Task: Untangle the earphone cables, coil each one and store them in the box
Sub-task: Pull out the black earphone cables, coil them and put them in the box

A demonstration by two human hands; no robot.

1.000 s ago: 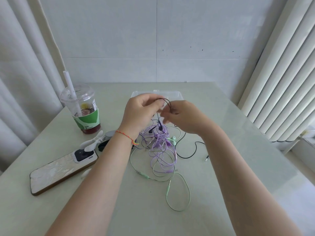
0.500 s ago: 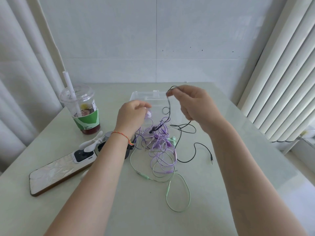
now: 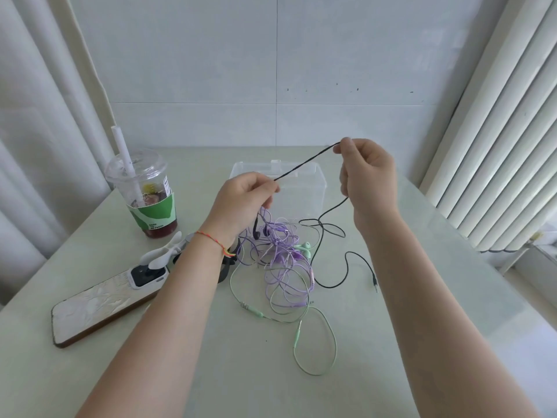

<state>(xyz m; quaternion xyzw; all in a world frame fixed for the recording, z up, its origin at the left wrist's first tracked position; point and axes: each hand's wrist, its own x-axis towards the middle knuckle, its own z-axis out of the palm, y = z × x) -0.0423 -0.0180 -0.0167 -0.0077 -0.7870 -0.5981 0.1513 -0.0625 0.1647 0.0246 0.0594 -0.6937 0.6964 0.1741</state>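
A person's two bare arms reach over a pale green counter (image 3: 452, 267). The left hand (image 3: 241, 203) and the right hand (image 3: 367, 173) are raised above it, each with fingers curled and a tight pinching grip on one black cable (image 3: 307, 161). The stretch of cable between the hands is pulled straight, rising from the left hand up to the right. From under the right hand the same cable hangs down to the counter, loops there, and ends in a plug lying to the right of the other cables.

Below the hands lies a tangle of purple cable (image 3: 286, 260), with a mint green cable (image 3: 319, 342) running through it and looping toward the near edge. Two black earbuds hang just under the left hand, near the purple tangle.

A clear plastic box (image 3: 313, 188) stands on the far side of the tangle, behind the hands.

To the left stands a plastic cup (image 3: 150, 206) with a straw and a green sleeve. Nearer, also left, lies a phone (image 3: 96, 309), and a small white fan (image 3: 162, 254) beside it. A woven bracelet circles the left wrist.
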